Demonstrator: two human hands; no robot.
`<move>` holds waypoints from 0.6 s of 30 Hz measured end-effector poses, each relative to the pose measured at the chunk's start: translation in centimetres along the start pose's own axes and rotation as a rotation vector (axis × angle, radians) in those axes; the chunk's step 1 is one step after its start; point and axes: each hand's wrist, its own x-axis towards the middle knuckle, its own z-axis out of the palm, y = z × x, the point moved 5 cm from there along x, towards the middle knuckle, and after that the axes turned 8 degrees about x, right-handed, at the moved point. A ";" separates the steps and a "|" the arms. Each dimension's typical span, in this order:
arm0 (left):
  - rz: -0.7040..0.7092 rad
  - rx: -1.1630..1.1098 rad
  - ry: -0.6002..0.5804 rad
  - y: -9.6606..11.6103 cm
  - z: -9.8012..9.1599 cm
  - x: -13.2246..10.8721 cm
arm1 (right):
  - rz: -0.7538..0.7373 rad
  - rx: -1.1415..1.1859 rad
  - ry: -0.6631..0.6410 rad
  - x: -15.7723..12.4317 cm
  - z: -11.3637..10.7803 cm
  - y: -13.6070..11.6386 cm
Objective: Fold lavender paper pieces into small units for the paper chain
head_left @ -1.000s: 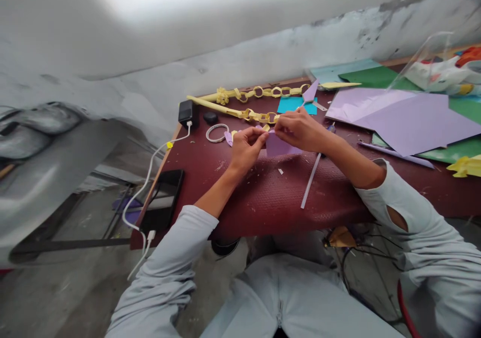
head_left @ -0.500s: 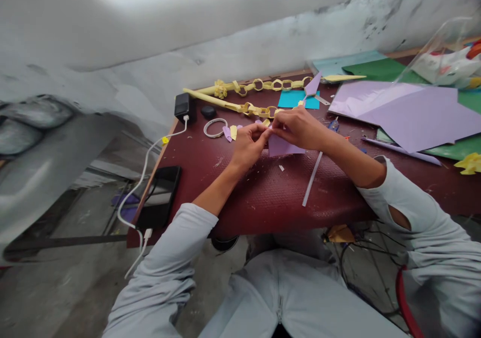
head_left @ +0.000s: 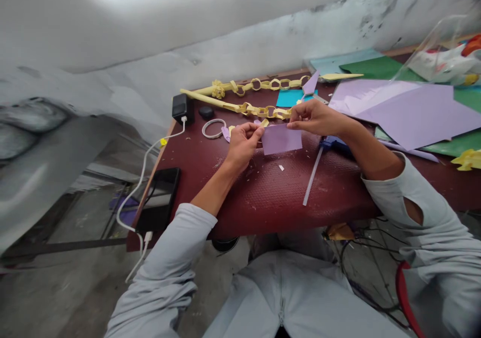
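A small rectangle of purple paper (head_left: 282, 140) hangs between my hands above the dark red table. My left hand (head_left: 243, 142) pinches its upper left corner between thumb and fingers. Along the top edge, toward the right, my right hand (head_left: 308, 117) pinches it too. Behind the left hand lie small purple and yellow paper pieces (head_left: 226, 133), partly hidden by the fingers. A yellow paper chain (head_left: 259, 111) stretches just beyond both hands. Under the right forearm is a blue glue gun (head_left: 332, 143), partly covered, with a glue stick (head_left: 312, 177) pointing toward me.
At left are a phone (head_left: 161, 197), a black charger (head_left: 182, 108) with a white cable, and a roll of tape (head_left: 214, 128). Larger purple sheets (head_left: 409, 112) and green sheets (head_left: 387, 68) lie at right. A turquoise paper (head_left: 289, 98) sits behind the chain.
My right hand has moved right along the paper's top edge, away from my left hand. More of the purple paper now shows, and the glue gun is more visible.
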 end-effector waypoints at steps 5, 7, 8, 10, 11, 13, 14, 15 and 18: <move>-0.028 -0.004 -0.045 -0.4 -0.2 -0.2 | 0.061 0.142 0.008 0.1 0.3 0.4; -0.012 -0.035 -0.040 -0.3 -0.4 -0.3 | 0.093 0.139 -0.004 0.0 0.4 0.2; -0.008 -0.052 -0.037 -0.2 -0.6 -0.3 | 0.105 0.129 -0.020 -0.1 0.4 0.1; -0.018 -0.074 -0.029 0.0 -0.8 -0.4 | 0.115 0.110 -0.053 -0.2 0.5 -0.3; -0.028 -0.080 -0.027 0.0 -0.8 -0.4 | 0.114 0.104 -0.060 -0.3 0.5 -0.4; -0.041 -0.087 -0.026 0.1 -0.8 -0.5 | 0.112 0.105 -0.048 -0.3 0.3 -0.6; -0.040 -0.093 -0.027 0.2 -0.8 -0.5 | 0.113 0.110 -0.040 -0.3 0.3 -0.7; -0.036 -0.102 -0.029 0.2 -0.8 -0.5 | 0.115 0.119 -0.034 -0.3 0.3 -0.6; -0.029 -0.119 -0.043 0.2 -0.7 -0.5 | 0.111 0.168 -0.037 -0.2 0.4 -0.4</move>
